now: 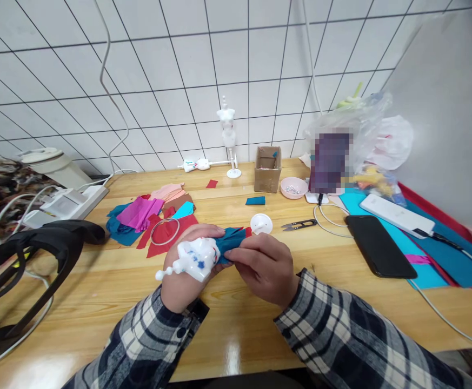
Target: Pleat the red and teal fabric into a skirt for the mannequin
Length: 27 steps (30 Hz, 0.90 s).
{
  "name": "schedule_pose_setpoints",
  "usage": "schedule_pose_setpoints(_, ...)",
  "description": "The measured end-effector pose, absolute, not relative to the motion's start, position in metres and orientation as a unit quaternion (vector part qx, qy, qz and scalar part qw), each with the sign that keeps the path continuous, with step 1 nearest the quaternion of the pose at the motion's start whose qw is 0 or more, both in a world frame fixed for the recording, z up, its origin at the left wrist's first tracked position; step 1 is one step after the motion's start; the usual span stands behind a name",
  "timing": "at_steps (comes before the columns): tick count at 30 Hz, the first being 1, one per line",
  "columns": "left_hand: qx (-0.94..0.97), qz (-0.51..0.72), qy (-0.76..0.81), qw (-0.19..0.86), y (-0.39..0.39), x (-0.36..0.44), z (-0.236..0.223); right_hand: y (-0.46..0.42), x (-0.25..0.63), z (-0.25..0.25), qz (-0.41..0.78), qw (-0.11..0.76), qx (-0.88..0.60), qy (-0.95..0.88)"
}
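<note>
My left hand (183, 273) is closed around a small white mannequin torso (193, 259) with blue marks, lying sideways with its neck knob pointing left. A piece of teal fabric (231, 240) wraps the torso's lower end. My right hand (262, 265) pinches that teal fabric against the torso. Both hands hover just above the wooden table (236, 324) near its front edge. A white round base (261, 223) and small black thread snips (299, 224) lie just beyond my hands.
A pile of coloured fabric scraps (150, 219) lies to the left, and a black headset (28, 254) at far left. A white mannequin on a stand (228, 135), a cardboard box (268, 168), a pink bowl (293, 187) and a black phone (379, 246) stand behind and right.
</note>
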<state>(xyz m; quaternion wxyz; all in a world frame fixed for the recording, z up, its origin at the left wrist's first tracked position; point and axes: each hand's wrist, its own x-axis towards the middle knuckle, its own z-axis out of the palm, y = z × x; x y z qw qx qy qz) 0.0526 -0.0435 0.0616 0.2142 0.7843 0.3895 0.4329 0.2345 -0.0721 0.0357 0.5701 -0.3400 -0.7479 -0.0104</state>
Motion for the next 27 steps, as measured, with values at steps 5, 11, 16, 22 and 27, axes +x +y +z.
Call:
schedule_pose_setpoints(5, 0.775, 0.426, 0.412, 0.217, -0.044, 0.051, 0.064, -0.072, 0.239, 0.034, -0.092, 0.537, -0.325, -0.773)
schedule_pose_setpoints(11, 0.78, 0.4, 0.415, 0.246, -0.041, 0.047, 0.069, -0.066, 0.241, 0.03, -0.115, 0.529, -0.328, -0.774)
schedule_pose_setpoints(16, 0.761, 0.399, 0.407, 0.31, -0.036, 0.039, 0.061, -0.058, 0.245, 0.025, -0.117, 0.514, -0.334, -0.782)
schedule_pose_setpoints(22, 0.664, 0.465, 0.402, 0.427, -0.029, 0.034, 0.052, -0.05, 0.255, 0.022, -0.16, 0.498, -0.312, -0.793)
schedule_pose_setpoints(27, 0.646, 0.502, 0.432, 0.379, -0.028, 0.032, 0.055, -0.05, 0.252, 0.023, -0.077, 0.53, -0.335, -0.776)
